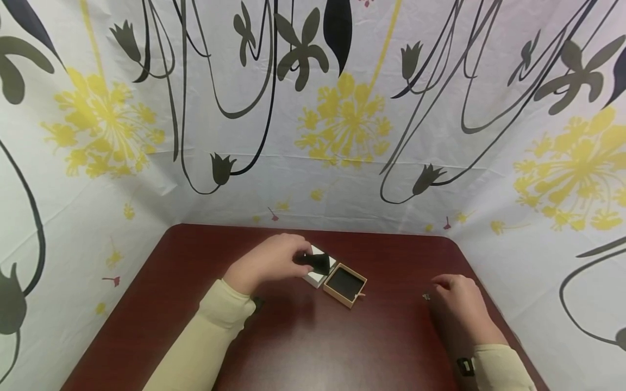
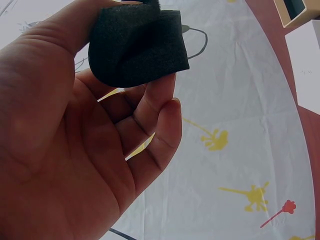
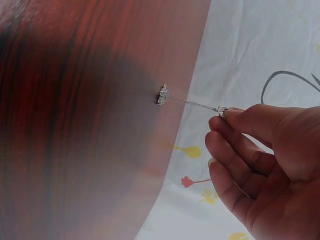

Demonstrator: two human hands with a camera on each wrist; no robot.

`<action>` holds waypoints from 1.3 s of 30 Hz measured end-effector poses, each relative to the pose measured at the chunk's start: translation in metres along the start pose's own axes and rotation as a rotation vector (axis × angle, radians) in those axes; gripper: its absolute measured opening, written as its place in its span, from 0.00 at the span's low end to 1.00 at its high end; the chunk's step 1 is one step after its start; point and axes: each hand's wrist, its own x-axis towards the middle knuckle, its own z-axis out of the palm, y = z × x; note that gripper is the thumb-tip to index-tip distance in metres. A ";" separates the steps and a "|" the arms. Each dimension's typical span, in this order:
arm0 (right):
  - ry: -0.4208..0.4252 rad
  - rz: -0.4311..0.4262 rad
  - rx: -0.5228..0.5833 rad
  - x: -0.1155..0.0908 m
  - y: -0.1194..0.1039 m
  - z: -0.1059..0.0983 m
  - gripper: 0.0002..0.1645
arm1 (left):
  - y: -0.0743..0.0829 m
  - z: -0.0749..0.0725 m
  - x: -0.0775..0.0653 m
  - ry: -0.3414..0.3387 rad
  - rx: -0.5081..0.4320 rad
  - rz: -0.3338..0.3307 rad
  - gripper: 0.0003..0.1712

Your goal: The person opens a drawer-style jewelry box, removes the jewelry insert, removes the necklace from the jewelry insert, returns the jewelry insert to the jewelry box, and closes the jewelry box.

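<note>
My left hand [image 1: 274, 262] pinches a black foam pad [image 2: 140, 47] between thumb and fingers, and the pad is bent into a fold. In the head view this hand is over a white box part [image 1: 314, 278]. Right beside that lies a small tan-rimmed box tray [image 1: 337, 297] with a black inside and a little pull tab. Over at the right, my right hand [image 1: 462, 305] pinches one silver end of a fine chain [image 3: 192, 103] with thumb and forefinger. From the chain's other end hangs a sparkling silver jewelry piece [image 3: 162, 95], close over the table.
The dark red-brown table [image 1: 371, 336] has rounded far corners. White cloth [image 1: 274, 201] with printed flowers surrounds its back and sides. A dark band [image 1: 465, 367] is at my right wrist.
</note>
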 end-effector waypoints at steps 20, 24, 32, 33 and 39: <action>-0.031 -0.013 -0.033 0.002 0.002 0.010 0.07 | 0.000 -0.001 -0.002 -0.003 -0.015 -0.001 0.09; -0.029 -0.021 -0.049 0.002 0.004 0.013 0.06 | -0.001 -0.001 -0.003 0.000 -0.012 -0.001 0.09; -0.052 -0.020 -0.050 0.002 0.003 0.015 0.04 | -0.003 0.001 -0.002 0.004 -0.005 -0.007 0.09; -0.055 -0.019 -0.052 0.002 0.003 0.015 0.04 | -0.003 0.001 -0.002 0.003 -0.007 -0.007 0.09; -0.056 -0.025 -0.078 0.002 0.005 0.017 0.04 | -0.002 0.000 -0.003 0.005 -0.016 -0.005 0.10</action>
